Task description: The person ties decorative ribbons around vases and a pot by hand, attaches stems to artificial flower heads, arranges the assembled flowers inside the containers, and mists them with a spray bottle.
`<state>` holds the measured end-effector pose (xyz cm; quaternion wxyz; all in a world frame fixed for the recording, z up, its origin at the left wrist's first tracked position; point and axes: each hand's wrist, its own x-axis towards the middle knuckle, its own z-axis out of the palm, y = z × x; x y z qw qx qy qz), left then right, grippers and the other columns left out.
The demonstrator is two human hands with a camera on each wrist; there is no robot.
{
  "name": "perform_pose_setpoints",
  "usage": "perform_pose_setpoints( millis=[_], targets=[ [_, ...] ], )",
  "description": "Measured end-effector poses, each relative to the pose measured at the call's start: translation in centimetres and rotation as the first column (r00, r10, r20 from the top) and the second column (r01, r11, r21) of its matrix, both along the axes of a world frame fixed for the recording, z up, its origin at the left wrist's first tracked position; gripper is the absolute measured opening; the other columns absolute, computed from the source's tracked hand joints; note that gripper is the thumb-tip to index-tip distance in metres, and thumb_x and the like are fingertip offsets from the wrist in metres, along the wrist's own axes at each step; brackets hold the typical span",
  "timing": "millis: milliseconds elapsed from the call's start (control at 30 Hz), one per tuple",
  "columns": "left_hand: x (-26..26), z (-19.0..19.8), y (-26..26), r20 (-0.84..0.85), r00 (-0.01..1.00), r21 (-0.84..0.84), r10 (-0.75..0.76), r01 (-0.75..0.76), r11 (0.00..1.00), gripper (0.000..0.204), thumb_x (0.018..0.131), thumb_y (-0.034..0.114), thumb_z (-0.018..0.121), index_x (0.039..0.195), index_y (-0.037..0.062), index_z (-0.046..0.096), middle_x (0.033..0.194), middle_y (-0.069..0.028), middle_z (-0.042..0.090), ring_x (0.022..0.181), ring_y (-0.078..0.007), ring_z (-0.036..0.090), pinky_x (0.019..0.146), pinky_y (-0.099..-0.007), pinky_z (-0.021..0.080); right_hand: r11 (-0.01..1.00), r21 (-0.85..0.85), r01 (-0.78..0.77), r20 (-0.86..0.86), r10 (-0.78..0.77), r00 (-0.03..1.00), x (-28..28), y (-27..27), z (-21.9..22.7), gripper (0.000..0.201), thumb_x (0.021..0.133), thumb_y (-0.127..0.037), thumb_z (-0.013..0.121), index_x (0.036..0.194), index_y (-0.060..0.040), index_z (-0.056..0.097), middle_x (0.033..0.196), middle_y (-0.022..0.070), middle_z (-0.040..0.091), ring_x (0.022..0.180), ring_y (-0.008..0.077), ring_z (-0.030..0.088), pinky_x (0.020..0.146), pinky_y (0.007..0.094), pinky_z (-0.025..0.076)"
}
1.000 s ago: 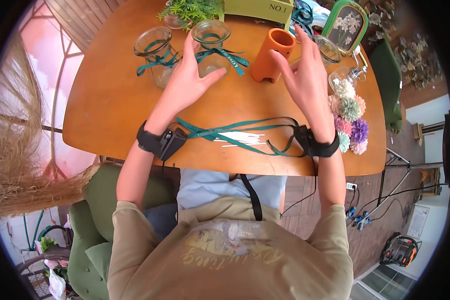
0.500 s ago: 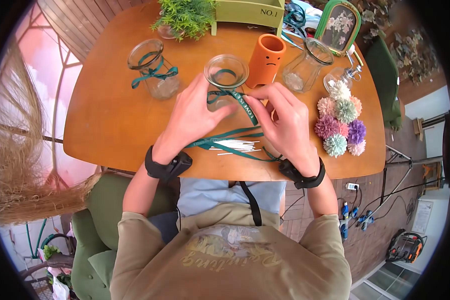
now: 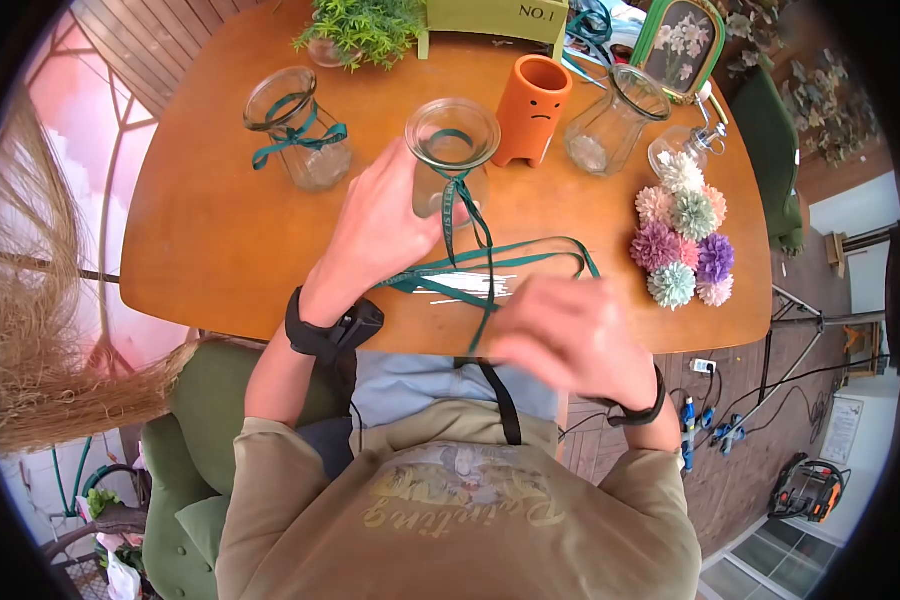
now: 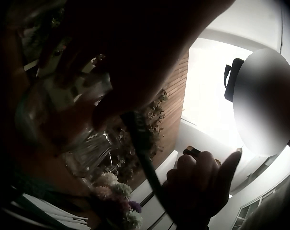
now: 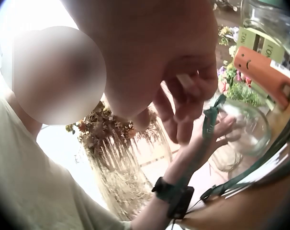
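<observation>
My left hand (image 3: pixel 380 220) holds a clear glass vase (image 3: pixel 453 125) round its body, with most of the fingers hidden behind the glass. Dark green printed ribbon (image 3: pixel 457 195) is tied at the vase's neck, and its tails hang down the front. One long tail runs toward the table's front edge to my right hand (image 3: pixel 575 335), which is blurred, its fingers curled at the ribbon's end. In the left wrist view the ribbon (image 4: pixel 147 167) stretches straight down to the right hand (image 4: pixel 197 187). A second vase (image 3: pixel 310 150) with a green bow stands at the left.
Loose green ribbon (image 3: pixel 560 243) and white sticks (image 3: pixel 465 286) lie on the wooden table (image 3: pixel 210 240). Behind stand an orange frowning-face holder (image 3: pixel 532 110), a plain glass vase (image 3: pixel 610 125) and a leafy plant (image 3: pixel 360 30). Pompom flowers (image 3: pixel 685 235) lie at the right, near a green-framed picture (image 3: pixel 680 50).
Both hands have come back from the vases and orange holder. The left hand has taken hold of the middle vase; the right has drawn a ribbon tail down toward the table's front edge.
</observation>
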<state>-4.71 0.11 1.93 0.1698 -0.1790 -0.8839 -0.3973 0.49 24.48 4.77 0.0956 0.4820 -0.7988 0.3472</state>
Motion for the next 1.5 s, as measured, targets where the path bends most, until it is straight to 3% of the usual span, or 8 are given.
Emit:
perform_pose_setpoints(
  millis=[100, 367, 467, 567, 767, 900, 1000, 1500],
  targets=[
    [-0.1, 0.3, 0.1, -0.034, 0.999, -0.008, -0.008, 0.007, 1.0, 0.068, 0.08, 0.02, 0.085, 0.137, 0.0056, 0.052, 0.125, -0.019, 0.066, 0.113, -0.0437, 0.064, 0.092, -0.0488, 0.054, 0.944, -0.098, 0.314, 0.007, -0.315, 0.949, -1.5, -1.6, 0.1, 0.032, 0.089, -0.035, 0.08, 0.089, -0.0069, 0.065, 0.075, 0.0057, 0.061, 0.056, 0.0259, 0.062, 0.046, 0.0378, 0.045],
    [0.0, 0.5, -0.1, 0.097, 0.994, -0.011, 0.041, -0.04, 0.999, 0.066, 0.078, 0.016, 0.084, 0.136, 0.0056, 0.056, 0.137, -0.0174, 0.063, 0.127, -0.0358, 0.061, 0.105, -0.042, 0.05, 0.909, 0.047, 0.414, -0.193, -0.398, 0.897, -3.6, -5.5, -1.7, 0.026, 0.094, -0.025, 0.073, 0.085, -0.0061, 0.058, 0.073, 0.0083, 0.059, 0.055, 0.0308, 0.062, 0.045, 0.0408, 0.046],
    [0.0, 0.8, 0.1, 0.141, 0.99, 0.039, 0.028, -0.034, 0.999, 0.069, 0.075, 0.02, 0.088, 0.136, 0.0059, 0.057, 0.136, -0.0175, 0.064, 0.126, -0.0359, 0.062, 0.104, -0.0424, 0.05, 0.962, -0.044, 0.27, -0.001, -0.27, 0.963, -3.4, -5.4, -2.1, 0.019, 0.094, -0.018, 0.07, 0.085, -0.0056, 0.059, 0.074, 0.0097, 0.059, 0.059, 0.0337, 0.062, 0.048, 0.0431, 0.048],
    [-0.3, -0.1, -0.1, -0.024, 1.0, -0.027, 0.002, -0.003, 1.0, 0.075, 0.075, 0.027, 0.089, 0.137, 0.0053, 0.053, 0.122, -0.0187, 0.066, 0.112, -0.0427, 0.064, 0.09, -0.048, 0.054, 0.938, -0.081, -0.337, 0.269, 0.346, 0.899, -0.1, -4.8, -1.1, 0.014, 0.093, -0.015, 0.069, 0.086, -0.0055, 0.06, 0.076, 0.0109, 0.059, 0.068, 0.0349, 0.063, 0.055, 0.0453, 0.049],
    [0.1, 0.9, 0.1, 0.113, 0.993, 0.007, 0.034, -0.035, 0.999, 0.076, 0.073, 0.03, 0.093, 0.136, 0.0056, 0.058, 0.132, -0.0184, 0.066, 0.125, -0.0364, 0.062, 0.104, -0.0438, 0.05, 0.829, 0.034, -0.558, 0.452, 0.485, 0.748, 0.8, -3.0, 0.0, 0.015, 0.094, -0.018, 0.07, 0.088, -0.0048, 0.067, 0.075, 0.0107, 0.06, 0.069, 0.0333, 0.064, 0.059, 0.0437, 0.049],
    [-0.2, 0.1, -0.1, 0.112, 0.992, -0.011, 0.051, -0.05, 0.999, 0.075, 0.073, 0.029, 0.093, 0.136, 0.0056, 0.058, 0.133, -0.0173, 0.066, 0.125, -0.0359, 0.062, 0.104, -0.0435, 0.05, 0.994, -0.066, -0.083, 0.401, 0.102, 0.911, -2.2, -1.8, 0.3, 0.018, 0.098, -0.02, 0.068, 0.09, -0.0046, 0.074, 0.076, 0.0118, 0.068, 0.069, 0.0323, 0.067, 0.06, 0.0386, 0.051],
    [-0.3, -0.1, -0.2, 0.095, 0.994, -0.013, 0.048, -0.047, 0.999, 0.076, 0.074, 0.029, 0.092, 0.137, 0.0056, 0.057, 0.135, -0.0162, 0.065, 0.125, -0.0358, 0.062, 0.105, -0.043, 0.05, 0.913, -0.077, 0.401, 0.504, -0.312, 0.806, -4.4, -2.1, 0.4, 0.023, 0.101, -0.019, 0.066, 0.094, 0.0024, 0.072, 0.068, 0.0122, 0.067, 0.056, 0.0138, 0.061, 0.054, 0.0324, 0.047],
    [-0.2, 0.1, -0.3, 0.092, 0.995, -0.006, -0.026, 0.026, 1.0, 0.079, 0.075, 0.025, 0.087, 0.141, 0.0037, 0.049, 0.131, -0.0215, 0.064, 0.12, -0.0434, 0.061, 0.097, -0.0488, 0.053, 0.841, -0.189, 0.507, 0.448, -0.385, 0.807, -8.2, -3.9, -1.3, 0.017, 0.093, -0.012, 0.07, 0.096, 0.0046, 0.066, 0.076, 0.0114, 0.072, 0.065, 0.0176, 0.07, 0.063, 0.0315, 0.055]
  ],
)
